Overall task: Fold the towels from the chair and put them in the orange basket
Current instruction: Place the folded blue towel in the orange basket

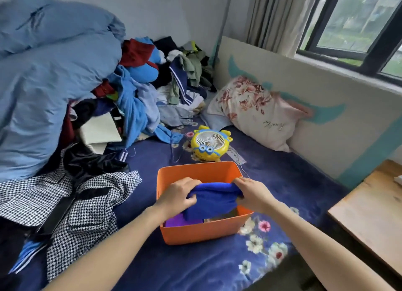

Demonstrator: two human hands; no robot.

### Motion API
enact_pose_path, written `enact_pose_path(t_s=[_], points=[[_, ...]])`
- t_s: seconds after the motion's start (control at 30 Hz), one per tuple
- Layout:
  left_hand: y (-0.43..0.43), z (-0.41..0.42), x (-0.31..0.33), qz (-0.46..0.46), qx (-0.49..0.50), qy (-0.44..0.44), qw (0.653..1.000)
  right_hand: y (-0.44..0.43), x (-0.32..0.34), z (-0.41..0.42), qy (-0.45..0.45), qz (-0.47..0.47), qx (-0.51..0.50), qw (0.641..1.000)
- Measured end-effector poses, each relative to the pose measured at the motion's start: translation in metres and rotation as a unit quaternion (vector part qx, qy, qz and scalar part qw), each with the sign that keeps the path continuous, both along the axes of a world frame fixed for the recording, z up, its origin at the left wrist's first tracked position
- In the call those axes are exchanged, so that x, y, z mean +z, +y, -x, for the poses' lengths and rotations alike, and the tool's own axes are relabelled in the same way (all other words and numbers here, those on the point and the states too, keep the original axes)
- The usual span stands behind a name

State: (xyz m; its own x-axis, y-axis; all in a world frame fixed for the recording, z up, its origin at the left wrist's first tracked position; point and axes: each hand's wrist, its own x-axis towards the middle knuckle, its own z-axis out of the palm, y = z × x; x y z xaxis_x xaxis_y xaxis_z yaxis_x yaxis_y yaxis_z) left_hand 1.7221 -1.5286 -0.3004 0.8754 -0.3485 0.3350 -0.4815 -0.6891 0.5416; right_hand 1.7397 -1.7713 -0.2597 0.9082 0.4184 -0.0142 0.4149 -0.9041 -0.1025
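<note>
Your fingers (192,182) curl round a folded royal-blue terry towel (211,201), your left hand (180,195) gripping its left end and your right hand (253,195) its right. On the navy floral bed blanket (282,182) sits the orange rectangular plastic basket (202,232). The blue towel hangs partly inside its opening. A folded purple towel (180,222) lies in its near-left corner.

Only the head cam is running: wide-angle, looking forward and down across the bed (282,182), lines bowing out near the window (352,19). It's sitting close in: left hand (178,195), right hand (254,195) and orange basket (202,232) are filling the lower middle, arms entering from the bottom edge.
</note>
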Motion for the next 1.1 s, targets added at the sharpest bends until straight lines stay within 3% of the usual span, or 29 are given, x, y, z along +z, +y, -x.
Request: enact_pose_path(t_s=[0.23, 0.47, 0.6, 0.73, 0.83, 0.9, 0.97, 1.03, 1.1], points=[[-0.019, -0.051, -0.005, -0.041, 0.095, 0.158, 0.982, -0.010, -0.023, -0.086, 0.073, -0.023, 0.077, 0.994], [-0.015, -0.089, -0.042, -0.156, 0.127, 0.257, 0.945, 0.001, -0.089, -0.131, 0.175, -0.035, 0.101, 0.979], [-0.006, -0.116, -0.052, -0.185, 0.152, 0.240, 0.941, 0.014, -0.111, -0.164, 0.178, -0.059, 0.113, 0.976], [0.008, -0.135, -0.068, -0.197, 0.186, 0.163, 0.949, 0.029, -0.136, -0.183, 0.042, -0.055, 0.186, 0.980], [0.017, -0.127, -0.093, -0.254, 0.160, 0.168, 0.939, 0.039, -0.170, -0.170, 0.068, -0.042, 0.208, 0.975], [0.016, -0.117, -0.116, -0.320, 0.138, 0.209, 0.914, 0.048, -0.202, -0.156, 0.135, -0.020, 0.230, 0.964], [0.011, -0.102, -0.137, -0.396, 0.113, 0.318, 0.854, 0.053, -0.226, -0.145, 0.242, 0.045, 0.243, 0.938], [0.008, -0.089, -0.169, -0.424, 0.114, 0.400, 0.805, 0.058, -0.246, -0.135, 0.350, 0.125, 0.248, 0.895], [0.004, -0.082, -0.184, -0.410, 0.117, 0.480, 0.767, 0.063, -0.252, -0.132, 0.383, 0.151, 0.239, 0.879]])
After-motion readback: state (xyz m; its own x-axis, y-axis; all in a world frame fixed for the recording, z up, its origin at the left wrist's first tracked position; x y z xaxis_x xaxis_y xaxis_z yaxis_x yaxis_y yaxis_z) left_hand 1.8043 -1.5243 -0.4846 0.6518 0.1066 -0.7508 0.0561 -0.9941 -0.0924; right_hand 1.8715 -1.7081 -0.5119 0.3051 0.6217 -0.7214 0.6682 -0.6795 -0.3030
